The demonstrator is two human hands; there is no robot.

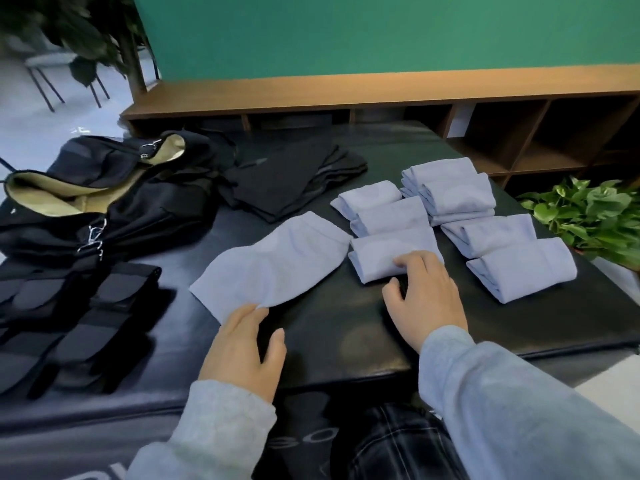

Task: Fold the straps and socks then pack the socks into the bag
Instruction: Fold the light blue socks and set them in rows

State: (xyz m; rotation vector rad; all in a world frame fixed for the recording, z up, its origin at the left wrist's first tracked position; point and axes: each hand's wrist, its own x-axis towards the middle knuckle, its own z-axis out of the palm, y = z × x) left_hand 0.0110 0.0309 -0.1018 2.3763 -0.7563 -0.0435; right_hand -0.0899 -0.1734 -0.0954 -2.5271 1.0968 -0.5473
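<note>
An unfolded light-blue sock (273,265) lies flat in the middle of the black table (339,327). My left hand (242,348) rests at its near corner, fingertips touching the edge. Several folded light-blue socks sit to the right; my right hand (424,296) touches the nearest folded sock (384,254) with relaxed fingers. A black bag (104,195) with a beige lining stands open at the far left. Folded black straps (79,317) lie in front of it.
A pile of black cloth (294,178) lies behind the flat sock. A low wooden shelf (381,95) runs along the back under a green wall. A leafy green plant (588,216) stands off the table's right edge. A dark plant stands far left.
</note>
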